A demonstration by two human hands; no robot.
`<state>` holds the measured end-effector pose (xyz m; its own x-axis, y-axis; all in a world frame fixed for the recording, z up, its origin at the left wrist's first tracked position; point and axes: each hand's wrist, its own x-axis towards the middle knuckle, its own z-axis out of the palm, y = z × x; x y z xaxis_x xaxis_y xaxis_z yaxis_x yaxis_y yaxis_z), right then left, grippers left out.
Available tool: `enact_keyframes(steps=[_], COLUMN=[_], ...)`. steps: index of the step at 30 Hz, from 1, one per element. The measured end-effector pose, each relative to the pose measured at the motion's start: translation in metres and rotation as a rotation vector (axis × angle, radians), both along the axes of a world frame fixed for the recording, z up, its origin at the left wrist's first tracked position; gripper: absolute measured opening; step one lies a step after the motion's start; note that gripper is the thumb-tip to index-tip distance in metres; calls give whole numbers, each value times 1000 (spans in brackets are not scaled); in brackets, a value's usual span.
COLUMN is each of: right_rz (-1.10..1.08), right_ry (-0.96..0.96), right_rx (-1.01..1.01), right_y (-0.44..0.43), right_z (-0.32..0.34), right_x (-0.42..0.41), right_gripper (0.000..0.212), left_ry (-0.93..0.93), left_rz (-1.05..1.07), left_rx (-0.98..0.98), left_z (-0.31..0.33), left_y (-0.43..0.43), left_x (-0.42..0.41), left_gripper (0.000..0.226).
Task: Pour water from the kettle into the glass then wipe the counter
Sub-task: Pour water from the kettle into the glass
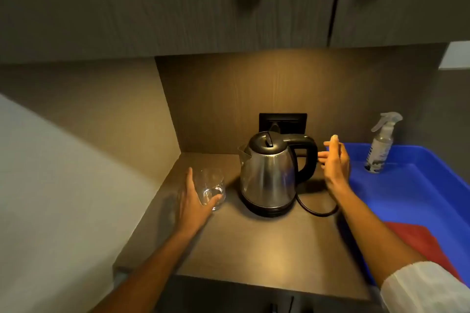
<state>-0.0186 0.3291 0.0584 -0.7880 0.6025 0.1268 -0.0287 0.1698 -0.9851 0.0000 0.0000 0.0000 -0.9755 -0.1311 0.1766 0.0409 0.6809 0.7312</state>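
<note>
Glossy steel kettle [267,173] with black plastic handle, clear glass [212,185], matt, seemingly wood-grain counter [267,249].

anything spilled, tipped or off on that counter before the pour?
Nothing stands out. The kettle sits upright on its base, lid shut; the glass stands upright in the left hand. No puddle shows on the counter. The right hand is open beside the handle.

Kitchenette nook, kettle [269,175], counter [254,249], overhead cabinets [178,2]
</note>
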Motion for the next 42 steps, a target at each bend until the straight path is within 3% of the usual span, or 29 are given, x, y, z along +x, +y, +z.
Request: enact_keyframes(steps=[3,6,12,21,26,31,42], right_rz=[134,124,81,-5,-36,9,156], right_ry=[-46,-23,8,11,-13,58,148], right_rx=[-225,-447,-377,32,370,672,1004], right_y=[-4,-14,-22,-48,-75,-94,-116], right_z=[-4,-14,-8,68,108,123,131], right_x=[-20,-35,-45,-53,-52,-52,-58], right_gripper=[66,52,33,37,55,57,59], left_ry=[-89,-118,-133,-116,-120,-114,-121], left_rz=[60,98,87,24,0,-17,-46], left_rx=[210,262,285,288,214,181,214], left_z=[-12,-21,-31,-23,-16,-15,-16], left_y=[4,10,6,0,-3,-5,-4], left_x=[-10,-17,-26,-23,-22,-23,-24], left_gripper=[122,118,105,107,96,93,87])
